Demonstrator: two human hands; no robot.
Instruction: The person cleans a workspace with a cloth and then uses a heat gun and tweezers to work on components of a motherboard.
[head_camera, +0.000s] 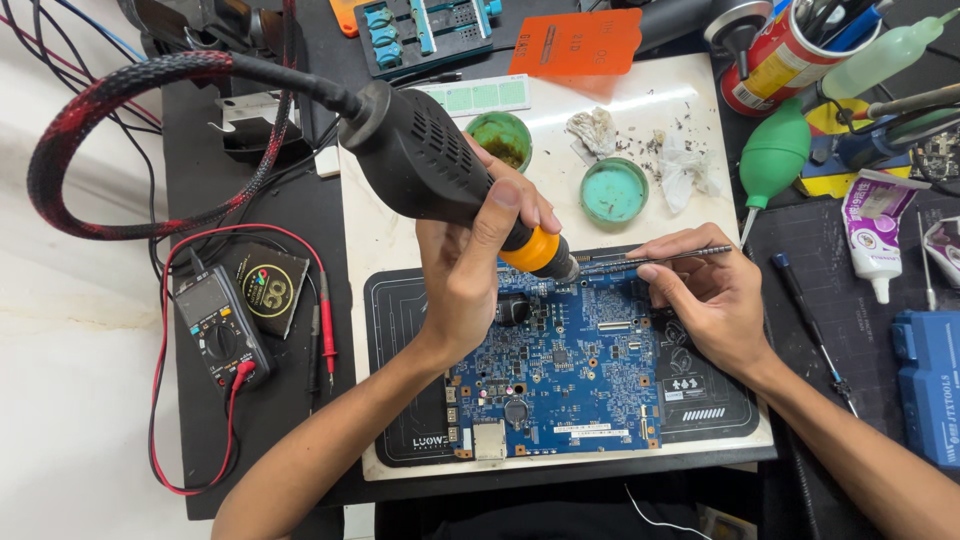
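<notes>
Circuit board (565, 365), blue and crowded with small parts, lies at the lower centre of the frame on a black work mat (400, 330), which rests on a white slab (375, 215).

From the head camera, the left hand (470, 265) is wrapped shut around a black hot-air handpiece (430, 165) with an orange collar; its metal nozzle points down at the board's upper edge. A thick red-and-black braided hose (120, 90) loops away from the handpiece to the upper left. The right hand (715, 295) is pinched closed on thin tweezers (650, 262), whose tips lie just beside the nozzle; the hand's heel rests on the mat.

Above the board sit a round teal lid (613, 190) and a green tin (500, 138) of brownish paste, with crumpled tissue (680, 160) near them. An orange card (578, 45) lies at the top centre. A red can (775, 60) full of tools stands at the upper right, a green bulb blower (773, 155) below it, and a white tube (872, 225) with a purple label further right. A blue box (930, 385) shows at the right edge. At the left, a multimeter (218, 330) with red leads lies beside a black square packet (268, 290).
</notes>
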